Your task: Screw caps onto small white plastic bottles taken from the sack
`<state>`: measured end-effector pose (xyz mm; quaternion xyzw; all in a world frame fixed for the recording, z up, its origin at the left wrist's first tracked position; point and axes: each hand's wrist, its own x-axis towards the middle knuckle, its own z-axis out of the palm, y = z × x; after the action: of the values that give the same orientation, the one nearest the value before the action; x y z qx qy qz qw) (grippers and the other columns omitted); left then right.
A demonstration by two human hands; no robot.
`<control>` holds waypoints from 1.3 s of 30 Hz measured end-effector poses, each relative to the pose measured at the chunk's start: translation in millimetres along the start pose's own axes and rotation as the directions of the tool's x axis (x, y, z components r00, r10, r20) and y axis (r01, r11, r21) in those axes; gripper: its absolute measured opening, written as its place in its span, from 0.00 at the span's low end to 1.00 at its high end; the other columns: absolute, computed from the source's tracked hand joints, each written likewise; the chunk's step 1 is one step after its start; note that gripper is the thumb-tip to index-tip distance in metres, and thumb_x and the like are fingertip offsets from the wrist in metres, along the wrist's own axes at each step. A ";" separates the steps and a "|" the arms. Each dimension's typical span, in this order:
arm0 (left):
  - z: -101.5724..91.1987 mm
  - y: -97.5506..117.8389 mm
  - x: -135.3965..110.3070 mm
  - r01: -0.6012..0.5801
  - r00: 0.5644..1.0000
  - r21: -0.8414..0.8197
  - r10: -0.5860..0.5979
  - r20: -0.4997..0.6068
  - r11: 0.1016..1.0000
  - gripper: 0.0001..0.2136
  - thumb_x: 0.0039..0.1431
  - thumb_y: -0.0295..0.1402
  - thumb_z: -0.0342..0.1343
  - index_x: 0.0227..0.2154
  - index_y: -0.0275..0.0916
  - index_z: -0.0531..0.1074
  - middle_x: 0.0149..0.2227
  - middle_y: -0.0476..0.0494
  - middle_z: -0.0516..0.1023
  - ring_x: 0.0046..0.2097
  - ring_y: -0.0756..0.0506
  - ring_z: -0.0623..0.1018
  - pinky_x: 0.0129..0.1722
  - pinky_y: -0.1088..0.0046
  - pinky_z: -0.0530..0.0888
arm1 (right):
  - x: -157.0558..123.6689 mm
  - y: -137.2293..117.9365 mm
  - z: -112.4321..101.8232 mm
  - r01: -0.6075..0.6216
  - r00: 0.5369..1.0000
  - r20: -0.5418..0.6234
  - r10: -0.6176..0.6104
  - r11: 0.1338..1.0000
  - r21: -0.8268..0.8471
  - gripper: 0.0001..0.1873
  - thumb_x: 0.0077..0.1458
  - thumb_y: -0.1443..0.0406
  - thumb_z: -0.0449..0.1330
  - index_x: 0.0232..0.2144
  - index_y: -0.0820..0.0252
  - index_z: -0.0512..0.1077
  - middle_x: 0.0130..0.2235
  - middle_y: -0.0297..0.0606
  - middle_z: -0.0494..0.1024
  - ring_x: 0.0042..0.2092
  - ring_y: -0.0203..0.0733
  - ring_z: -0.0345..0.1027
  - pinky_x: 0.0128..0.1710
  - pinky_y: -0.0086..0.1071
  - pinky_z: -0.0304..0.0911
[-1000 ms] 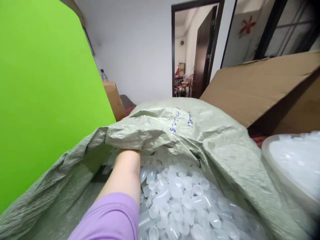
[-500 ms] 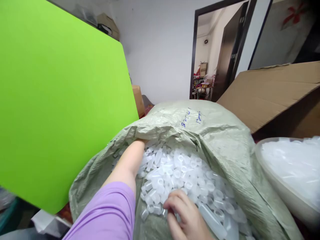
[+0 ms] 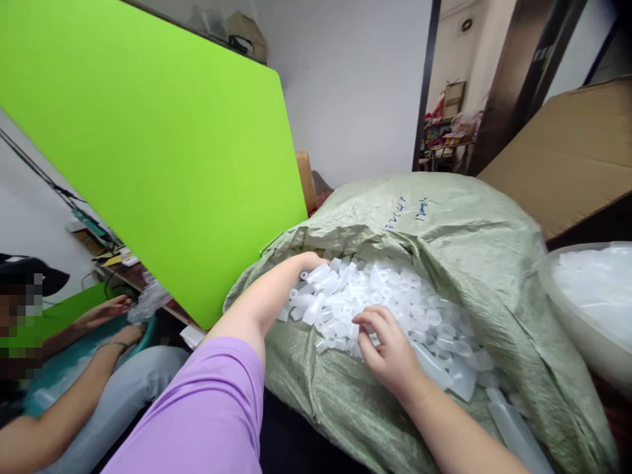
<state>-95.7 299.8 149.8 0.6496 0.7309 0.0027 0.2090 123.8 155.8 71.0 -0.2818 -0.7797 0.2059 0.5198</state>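
A big pale green woven sack (image 3: 474,210) lies on its side with its mouth towards me, full of translucent white plastic tubes (image 3: 340,289), small and hollow. My left hand (image 3: 316,258) reaches in at the left of the mouth; its fingers are hidden among the tubes and under the sack's edge. Over the front of the heap is my right hand (image 3: 390,349), fingers loosely bent and thumb apart, with nothing seen in it. Longer tubes (image 3: 518,428) lie by the sack's front right.
A bright green board (image 3: 187,145) leans at the left. On the right stand a round tub (image 3: 567,296) of white plastic pieces and a cardboard box (image 3: 567,151). At far left another person's hands (image 3: 123,336) are over a teal basin (image 3: 148,336).
My view has swung left and down, bringing the other person into sight. My left hand has come partly out from under the sack's edge. My right hand stays over the tubes.
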 end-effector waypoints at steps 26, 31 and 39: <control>21.9 -141.2 -162.0 -0.044 0.978 0.065 0.056 -0.201 0.997 0.35 0.50 0.33 0.51 0.61 0.32 0.48 0.63 0.34 0.53 0.62 0.41 0.57 0.60 0.71 0.56 | 11.1 -34.9 -25.4 0.052 0.995 0.096 -0.024 0.951 -0.305 0.14 0.61 0.59 0.46 0.42 0.55 0.68 0.34 0.38 0.79 0.36 0.42 0.74 0.35 0.34 0.67; 30.2 -131.2 -128.4 0.093 0.973 -0.029 -0.097 -0.208 0.995 0.31 0.60 0.49 0.34 0.59 0.32 0.53 0.61 0.31 0.57 0.61 0.39 0.61 0.56 0.67 0.61 | 28.2 -60.9 -35.5 0.115 0.987 0.156 -0.048 0.883 -0.455 0.16 0.60 0.55 0.46 0.40 0.55 0.69 0.35 0.40 0.78 0.34 0.43 0.74 0.29 0.34 0.66; 9.0 -91.8 -77.5 0.221 0.965 -0.033 -0.223 -0.136 0.975 0.47 0.48 0.66 0.32 0.63 0.36 0.40 0.63 0.25 0.50 0.60 0.30 0.60 0.51 0.58 0.65 | -2.4 -101.1 -35.6 0.101 0.957 0.287 0.036 0.889 -0.447 0.15 0.58 0.57 0.50 0.46 0.53 0.66 0.39 0.42 0.77 0.37 0.46 0.74 0.32 0.37 0.70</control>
<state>-174.7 209.4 139.7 0.5602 0.8117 0.0308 0.1625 134.7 78.8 144.7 -0.3498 -0.8779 0.0468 0.3235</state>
